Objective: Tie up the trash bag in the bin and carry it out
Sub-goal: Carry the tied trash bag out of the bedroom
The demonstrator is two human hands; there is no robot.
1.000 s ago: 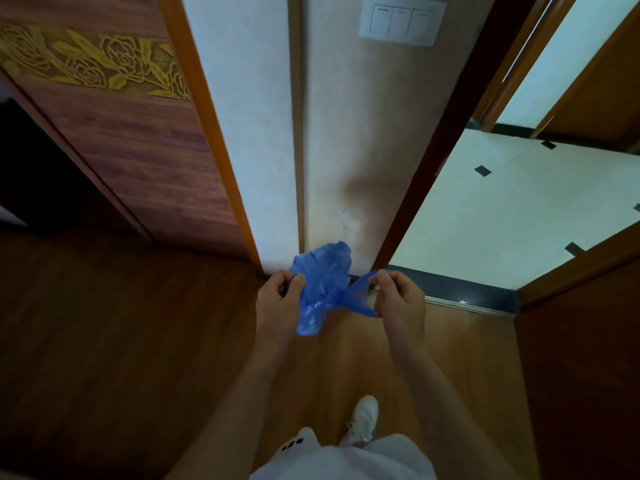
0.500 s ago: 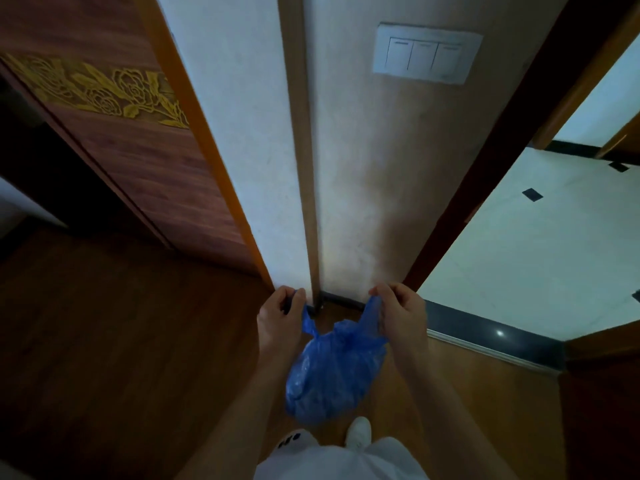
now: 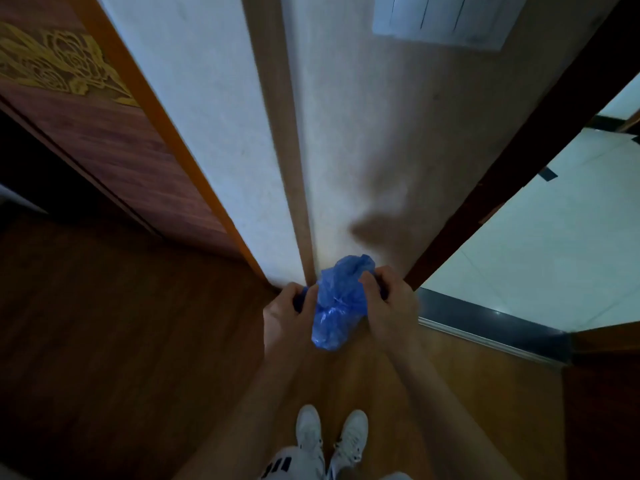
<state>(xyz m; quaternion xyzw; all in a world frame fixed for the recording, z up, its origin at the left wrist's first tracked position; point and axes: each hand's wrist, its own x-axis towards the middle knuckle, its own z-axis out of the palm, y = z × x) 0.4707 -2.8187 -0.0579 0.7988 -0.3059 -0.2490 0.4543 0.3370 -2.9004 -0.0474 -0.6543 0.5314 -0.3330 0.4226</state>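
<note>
A small blue plastic trash bag hangs in the air in front of me, bunched and crumpled, its body swung up between my hands. My left hand grips one end of the bag's top at its left side. My right hand grips the other end at its right side. Both hands are close together, a bag's width apart, above the wooden floor. No bin is in view.
A pale wall with a light switch plate stands right in front. A carved wooden door is at left. At right, a dark door frame opens onto a white tiled floor. My white shoes are below.
The bag hung low below my hands half a second ago; now it has flipped up between them. My hands have come closer together, and the view has shifted nearer the wall.
</note>
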